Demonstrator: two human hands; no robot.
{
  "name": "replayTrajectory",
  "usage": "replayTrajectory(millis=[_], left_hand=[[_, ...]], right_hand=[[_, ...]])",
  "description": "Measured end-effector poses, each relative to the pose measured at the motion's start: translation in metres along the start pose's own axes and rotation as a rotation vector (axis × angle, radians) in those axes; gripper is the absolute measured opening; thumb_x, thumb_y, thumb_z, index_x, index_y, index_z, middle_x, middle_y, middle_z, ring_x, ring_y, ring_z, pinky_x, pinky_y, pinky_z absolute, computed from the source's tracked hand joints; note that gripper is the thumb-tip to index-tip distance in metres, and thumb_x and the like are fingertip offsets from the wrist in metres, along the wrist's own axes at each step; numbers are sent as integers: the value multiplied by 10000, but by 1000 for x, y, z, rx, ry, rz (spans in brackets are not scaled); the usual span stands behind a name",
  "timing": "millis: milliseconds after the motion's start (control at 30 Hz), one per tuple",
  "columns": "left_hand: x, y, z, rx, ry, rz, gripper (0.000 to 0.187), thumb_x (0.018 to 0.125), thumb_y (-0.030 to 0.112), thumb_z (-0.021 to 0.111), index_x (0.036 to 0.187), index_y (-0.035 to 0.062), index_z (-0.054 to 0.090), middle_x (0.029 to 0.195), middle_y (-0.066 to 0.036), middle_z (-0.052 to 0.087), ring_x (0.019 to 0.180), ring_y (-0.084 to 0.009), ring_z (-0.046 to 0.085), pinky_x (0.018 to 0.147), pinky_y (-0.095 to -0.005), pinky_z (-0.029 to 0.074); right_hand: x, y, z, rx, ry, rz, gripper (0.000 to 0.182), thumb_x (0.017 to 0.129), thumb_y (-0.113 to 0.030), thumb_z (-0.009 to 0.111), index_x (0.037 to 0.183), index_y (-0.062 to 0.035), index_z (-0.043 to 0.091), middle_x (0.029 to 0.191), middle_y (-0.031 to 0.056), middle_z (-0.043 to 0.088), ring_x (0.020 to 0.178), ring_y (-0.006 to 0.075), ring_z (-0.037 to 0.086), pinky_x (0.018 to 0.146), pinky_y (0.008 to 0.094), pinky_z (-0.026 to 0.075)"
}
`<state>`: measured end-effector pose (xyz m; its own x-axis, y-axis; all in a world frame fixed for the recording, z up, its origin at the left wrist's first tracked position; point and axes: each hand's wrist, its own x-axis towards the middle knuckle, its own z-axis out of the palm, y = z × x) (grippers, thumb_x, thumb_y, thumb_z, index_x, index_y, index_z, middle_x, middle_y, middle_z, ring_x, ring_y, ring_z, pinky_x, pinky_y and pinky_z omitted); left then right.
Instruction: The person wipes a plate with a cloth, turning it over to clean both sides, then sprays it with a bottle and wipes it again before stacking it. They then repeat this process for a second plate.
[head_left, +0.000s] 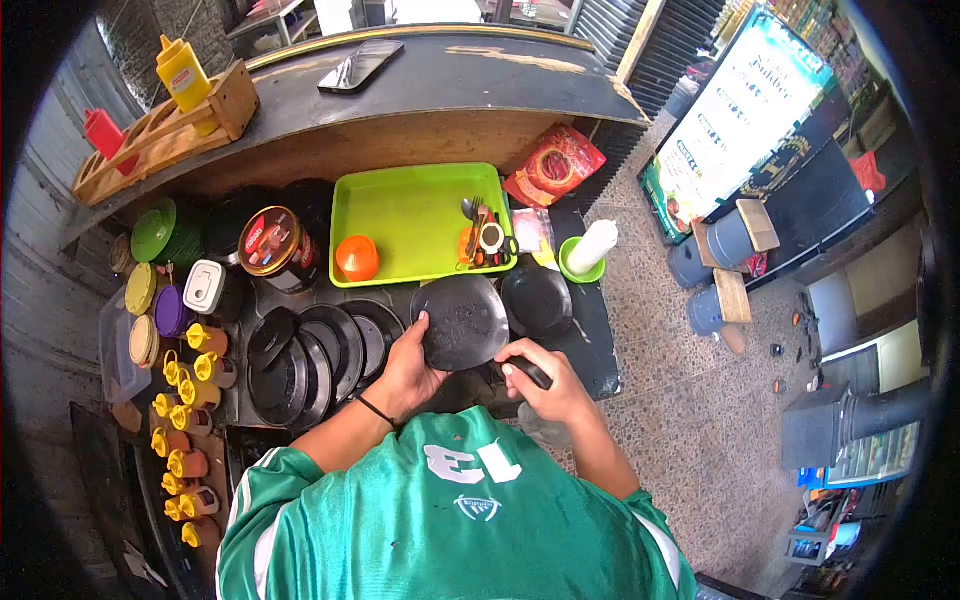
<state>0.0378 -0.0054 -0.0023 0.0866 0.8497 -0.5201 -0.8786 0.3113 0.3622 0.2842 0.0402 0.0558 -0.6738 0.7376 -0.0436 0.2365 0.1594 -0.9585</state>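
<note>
Head view, clock read from the held plate: black work counter (pixel 598 345) beneath everything.
Tray: lime-green rectangular plastic tray (pixel 405 205), 12 o'clock, cutlery at its near right corner.
Plate pile: round black plates (pixel 320 350), overlapping, 8 to 9 o'clock.
Held plate: black rounded-square plate (pixel 460 323), centre of view, above the counter, just short of the tray.
Second plate: dark rounded plate (pixel 537 303), 2 to 3 o'clock, near the held one.
Left hand: left hand (pixel 408 372), 8 o'clock; thumb over the plate's rim, fingers mostly hidden; grip closed on that edge.
Right hand: right hand (pixel 555 388), 4 o'clock; fingers curled tight round a black handle (pixel 530 373). Cannot tell what the handle belongs to, or whether it meets the plate.
Bottle: white bottle (pixel 598 243) in a green cup, 2 o'clock.
Bowl: small orange plastic bowl (pixel 357 258), 10 o'clock, on the tray.
</note>
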Motion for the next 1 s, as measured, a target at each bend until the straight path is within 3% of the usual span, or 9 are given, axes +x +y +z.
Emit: replayTrajectory(millis=[167,233,267,333,433,567,633,867,1000], left_hand=[[3,2,-7,-51,53,-13,507,1177,424,428,1502,48,523,1463,-156,661,1304,-335,677,1129,-552,549],[-3,3,-2,22,217,150,409,1161,391,499,1485,145,533,1429,-122,658,1249,-319,695,1104,-584,558],[-1,4,-12,-11,166,173,347,1133,296,588,1463,209,526,1402,-99,649,1213,-312,701,1044,-590,594],[3,2,-20,25,196,231,361,1118,250,615,1464,206,520,1403,-104,650,1217,-313,700,1021,-578,610],[1,6,-18,16,224,297,440,1075,129,674,1474,192,500,1387,-112,659,1211,-310,701,965,-545,646],[9,4,-29,59,151,288,452,1090,157,650,1508,209,486,1387,-102,678,1195,-315,725,948,-553,644],[9,3,-31,72,129,299,438,1096,157,639,1506,210,493,1389,-97,677,1192,-306,724,950,-546,644],[8,6,-26,155,189,333,326,1147,246,544,1469,202,531,1370,-57,676,1219,-265,697,1009,-536,605],[5,8,-29,57,203,283,301,1167,316,489,1437,193,542,1352,-59,675,1221,-269,698,1040,-555,585]], right_hand=[[-2,12,-27,-119,329,-81,246,1029,-83,674,1270,-39,700,906,27,709,730,106,698,711,283,567],[-6,26,-47,-163,515,-43,234,1031,-86,677,1261,-48,706,921,35,708,762,111,701,737,285,563],[-8,36,-56,-207,610,-80,229,1034,-89,676,1256,-45,706,933,42,712,798,119,707,766,291,566],[-11,50,-70,-311,805,-139,220,1044,-96,674,1254,-35,701,978,58,724,914,146,724,862,316,569],[-12,69,-78,-206,938,-188,235,1062,-102,668,1278,-12,687,1146,96,727,1107,193,703,1023,349,537],[-11,102,-73,-268,1018,-271,289,1067,-98,660,1337,5,653,1272,126,714,1221,231,672,1097,371,501],[-11,114,-63,-116,1127,-300,383,1064,-102,664,1426,7,600,1392,150,679,1332,253,623,1153,401,460],[-36,119,-64,-288,969,-339,754,1008,-269,754,1600,57,419,1627,215,473,1506,343,468,1276,469,326],[-41,98,-52,-178,1073,-441,725,1029,-261,699,1593,73,388,1634,235,451,1502,369,459,1269,484,326]])
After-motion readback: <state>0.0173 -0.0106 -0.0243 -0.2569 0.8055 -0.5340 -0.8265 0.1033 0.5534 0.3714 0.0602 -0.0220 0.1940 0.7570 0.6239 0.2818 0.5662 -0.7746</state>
